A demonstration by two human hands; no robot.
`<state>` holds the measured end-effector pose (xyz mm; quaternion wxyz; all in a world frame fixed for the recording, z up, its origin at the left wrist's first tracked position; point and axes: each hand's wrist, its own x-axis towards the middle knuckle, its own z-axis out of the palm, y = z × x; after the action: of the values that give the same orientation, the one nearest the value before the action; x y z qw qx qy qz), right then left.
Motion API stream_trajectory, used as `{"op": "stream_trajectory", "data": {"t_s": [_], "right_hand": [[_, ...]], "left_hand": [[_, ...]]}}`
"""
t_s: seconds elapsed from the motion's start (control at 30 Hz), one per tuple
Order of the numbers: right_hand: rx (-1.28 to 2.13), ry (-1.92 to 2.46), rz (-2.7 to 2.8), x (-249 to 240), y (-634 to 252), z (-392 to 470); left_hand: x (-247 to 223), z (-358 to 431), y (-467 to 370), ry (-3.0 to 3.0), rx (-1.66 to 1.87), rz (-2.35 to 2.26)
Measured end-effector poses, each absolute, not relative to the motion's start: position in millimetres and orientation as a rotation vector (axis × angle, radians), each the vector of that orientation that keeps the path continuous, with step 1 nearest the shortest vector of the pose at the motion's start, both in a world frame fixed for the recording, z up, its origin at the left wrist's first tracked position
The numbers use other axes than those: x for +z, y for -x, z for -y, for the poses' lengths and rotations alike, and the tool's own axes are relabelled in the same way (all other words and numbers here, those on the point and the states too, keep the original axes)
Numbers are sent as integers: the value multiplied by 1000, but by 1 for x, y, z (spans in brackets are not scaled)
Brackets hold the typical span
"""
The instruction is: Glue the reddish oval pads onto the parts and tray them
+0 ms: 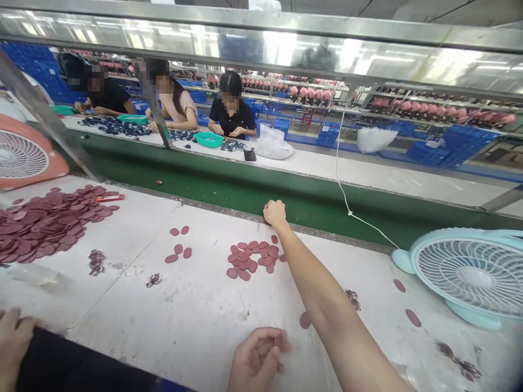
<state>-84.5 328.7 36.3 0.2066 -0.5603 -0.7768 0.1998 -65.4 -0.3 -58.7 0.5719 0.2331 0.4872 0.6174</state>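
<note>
White and scuffed, the desk (196, 316) fills the foreground. Toward its near edge the left hand (261, 359) rests palm up, fingers loosely curled, with nothing visible in its grasp. Farther in, maroon oval pieces (243, 257) — thin, flat and matte — overlap in a loose ring between the near and far edges, spread shallowly, perhaps so each lifts singly. Crumpled, stringy scraps (153, 280) sit apart, likely kept off the ovals. At right, a pale blue plastic fan (474, 276) faces the desk, probably for air. A deep heap (53, 223) of similar ovals lies toward the left edge. The right hand (275, 212) is at the far edge, fingers bunched against a smooth green strip (196, 188); whether it grips anything, I cannot tell. Beyond, co-workers (232, 117) bend over dark pieces.
</note>
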Motion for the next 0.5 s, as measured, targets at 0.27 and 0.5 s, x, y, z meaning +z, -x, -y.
{"op": "stream_trajectory", "data": {"t_s": [0.27,0.5], "right_hand": [[1042,1296,2012,75,30,-220],[1840,1036,1314,53,-80,-37]], "left_hand": [[-50,2,72,-546,1430,-1114],[-46,11,83,-516,1330,-1011]]}}
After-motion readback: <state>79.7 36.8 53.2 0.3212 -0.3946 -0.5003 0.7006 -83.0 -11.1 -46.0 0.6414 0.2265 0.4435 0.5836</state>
